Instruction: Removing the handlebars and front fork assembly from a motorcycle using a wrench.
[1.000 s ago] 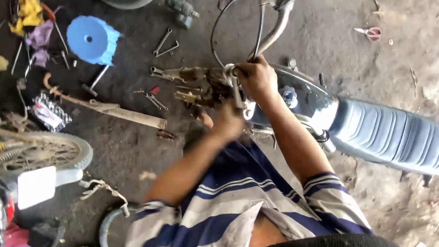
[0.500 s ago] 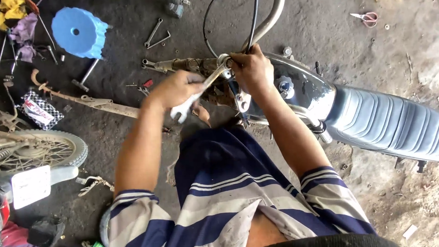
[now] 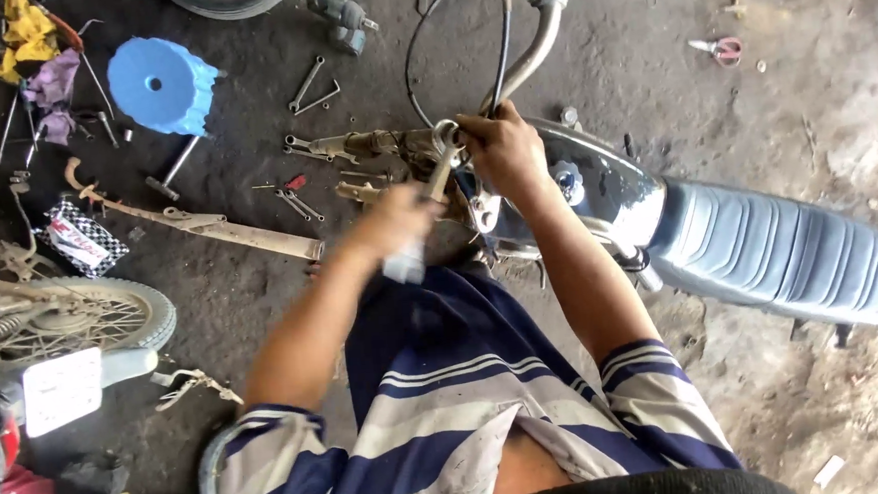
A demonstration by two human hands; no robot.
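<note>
two bare hands work at the front of a motorcycle lying low on the ground. our left hand (image 3: 393, 219) is motion-blurred, closed around the handle of a silver wrench (image 3: 427, 203), forearm running down toward our striped shirt (image 3: 448, 417). the wrench reaches up to a ring-shaped metal fitting (image 3: 446, 134) at the steering head, its other end poking out below the fist. our right hand (image 3: 502, 148) is curled shut around that same fitting, knuckles up, elbow bent out to the right.

we see bare, dirty concrete floor (image 3: 649, 56) all around. to the right lie the dark fuel tank (image 3: 606, 183) and the ribbed blue-grey seat (image 3: 790, 254). black cables (image 3: 497, 48) rise from the fitting toward the handlebar (image 3: 538, 41). on the left sit a blue plastic stool (image 3: 160, 83), loose spanners (image 3: 308, 83), a long rusty metal bar (image 3: 218, 229) and a spoked wheel (image 3: 72, 316). small red-handled scissors (image 3: 717, 50) lie far right.

the wrench looks worn and shiny, too blurred near the hand for us to tell its jaw type.
</note>
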